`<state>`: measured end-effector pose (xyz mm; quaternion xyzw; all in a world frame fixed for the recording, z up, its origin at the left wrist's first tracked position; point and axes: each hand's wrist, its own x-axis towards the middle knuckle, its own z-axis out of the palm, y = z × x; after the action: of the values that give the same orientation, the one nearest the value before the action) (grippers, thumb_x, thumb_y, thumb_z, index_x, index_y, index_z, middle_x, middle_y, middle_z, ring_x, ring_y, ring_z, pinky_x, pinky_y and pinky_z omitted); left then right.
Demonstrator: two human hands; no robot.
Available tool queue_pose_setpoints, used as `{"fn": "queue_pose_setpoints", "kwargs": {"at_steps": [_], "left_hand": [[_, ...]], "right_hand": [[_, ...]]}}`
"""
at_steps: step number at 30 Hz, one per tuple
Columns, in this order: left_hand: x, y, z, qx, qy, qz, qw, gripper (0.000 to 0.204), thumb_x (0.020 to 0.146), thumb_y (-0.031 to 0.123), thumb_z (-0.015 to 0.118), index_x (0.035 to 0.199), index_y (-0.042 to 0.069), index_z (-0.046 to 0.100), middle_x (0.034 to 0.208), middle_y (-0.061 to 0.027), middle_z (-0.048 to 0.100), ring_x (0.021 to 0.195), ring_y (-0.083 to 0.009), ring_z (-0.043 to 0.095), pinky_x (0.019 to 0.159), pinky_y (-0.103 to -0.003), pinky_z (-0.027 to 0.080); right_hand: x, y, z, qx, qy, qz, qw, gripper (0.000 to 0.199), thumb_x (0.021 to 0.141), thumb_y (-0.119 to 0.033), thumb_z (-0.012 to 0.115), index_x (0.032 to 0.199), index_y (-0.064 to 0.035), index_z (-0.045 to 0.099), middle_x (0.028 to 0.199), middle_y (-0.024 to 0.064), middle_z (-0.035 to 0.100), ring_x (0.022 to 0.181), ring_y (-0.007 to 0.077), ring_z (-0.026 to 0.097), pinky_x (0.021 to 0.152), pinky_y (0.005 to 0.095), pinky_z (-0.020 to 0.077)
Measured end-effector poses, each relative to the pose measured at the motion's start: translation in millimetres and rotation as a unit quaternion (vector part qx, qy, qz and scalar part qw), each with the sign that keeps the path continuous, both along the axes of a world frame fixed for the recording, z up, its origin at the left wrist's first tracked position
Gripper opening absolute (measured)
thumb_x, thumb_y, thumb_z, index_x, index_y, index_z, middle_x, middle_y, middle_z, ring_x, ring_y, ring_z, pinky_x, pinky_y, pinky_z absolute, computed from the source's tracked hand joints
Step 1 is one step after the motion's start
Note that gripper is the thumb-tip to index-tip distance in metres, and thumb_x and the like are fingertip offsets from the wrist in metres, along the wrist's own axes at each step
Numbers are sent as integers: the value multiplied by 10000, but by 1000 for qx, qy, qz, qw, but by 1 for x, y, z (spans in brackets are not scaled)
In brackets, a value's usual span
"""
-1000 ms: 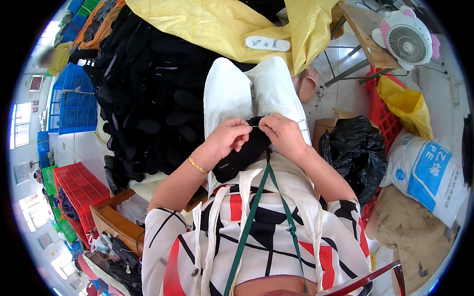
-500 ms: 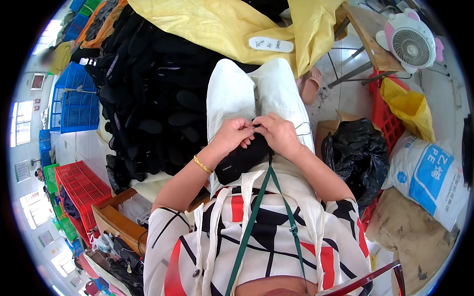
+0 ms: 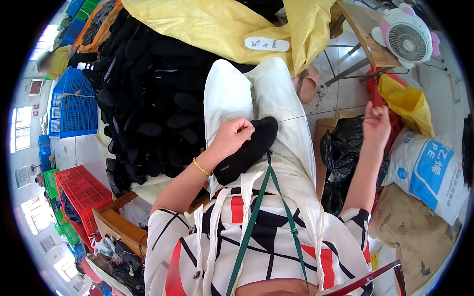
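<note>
**Head view: black shoe piece on my lap, thread drawn out to the right**

Head view looks down on my lap, where a black shoe piece (image 3: 247,150) lies across my white trousers (image 3: 269,106); my left hand (image 3: 232,138) rests on top of it, fingers curled and pressing it against my thigh, with a gold bangle (image 3: 201,167) at the wrist; my right hand (image 3: 376,122) is raised well out to the right, fingers pinched together on the end of a thin thread (image 3: 316,115); the thread runs taut from the shoe piece to that hand, so my 2 hands are well apart; whether a needle sits in the pinch I cannot tell, it is too small.

To my left a large heap of black shoe pieces (image 3: 148,98) rises beside my leg; beyond it stand blue crates (image 3: 74,106), and nearer me a red crate (image 3: 79,190); a yellow sack (image 3: 217,24) spreads across the top, with 1 white insole (image 3: 267,44) lying on it; a pink slipper (image 3: 307,84) shows past my knee on the tiled floor; a small white fan (image 3: 407,37) stands on a wooden surface (image 3: 363,19) at upper right; below my right hand sits a black plastic bag (image 3: 343,153), and further right a white printed sack (image 3: 429,167).
</note>
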<state>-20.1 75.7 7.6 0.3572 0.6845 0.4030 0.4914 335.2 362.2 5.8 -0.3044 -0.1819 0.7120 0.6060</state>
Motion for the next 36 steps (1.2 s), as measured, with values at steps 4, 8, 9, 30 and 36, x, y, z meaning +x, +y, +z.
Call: {"fn": "queue_pose_setpoints", "kwargs": {"at_steps": [4, 8, 9, 30, 36], "left_hand": [[4, -4, -4, 42, 96, -26, 994, 102, 906, 111, 645, 902, 9, 647, 741, -50, 662, 622, -125, 605, 594, -268, 477], [12, -2, 8, 167, 355, -76, 917, 88, 874, 133, 657, 835, 60, 625, 738, -82, 641, 657, -255, 625, 581, -356, 493], [14, -2, 10, 181, 408, -80, 891, 94, 868, 141, 659, 819, 71, 618, 736, -88, 633, 675, -281, 624, 583, -381, 495], [17, 23, 11, 183, 566, -189, 781, 55, 778, 115, 619, 749, 68, 623, 816, -72, 552, 901, -249, 588, 677, -361, 544], [17, 25, 7, 152, 446, -143, 870, 78, 823, 124, 679, 804, 50, 666, 807, -81, 589, 806, -261, 611, 690, -358, 524]], "right_hand": [[42, 7, -14, -37, -12, -97, 995, 191, 1028, -102, 494, 872, 4, 515, 677, 43, 486, 629, 157, 497, 1073, 485, 492], [54, -1, -29, -59, -9, -125, 990, 200, 1036, -95, 472, 869, 5, 518, 670, 41, 480, 627, 158, 498, 1067, 485, 495], [58, -2, -31, -55, -5, -122, 991, 198, 1036, -94, 474, 871, 6, 520, 670, 41, 480, 627, 157, 498, 1064, 481, 497], [57, 14, 151, 199, -99, 46, 974, 96, 1011, -80, 537, 952, -4, 546, 738, 0, 403, 632, 106, 397, 977, 395, 528], [83, 51, 159, 320, -199, -151, 914, 99, 997, -76, 548, 944, 7, 560, 793, 56, 540, 718, 124, 516, 1037, 455, 492]]}}
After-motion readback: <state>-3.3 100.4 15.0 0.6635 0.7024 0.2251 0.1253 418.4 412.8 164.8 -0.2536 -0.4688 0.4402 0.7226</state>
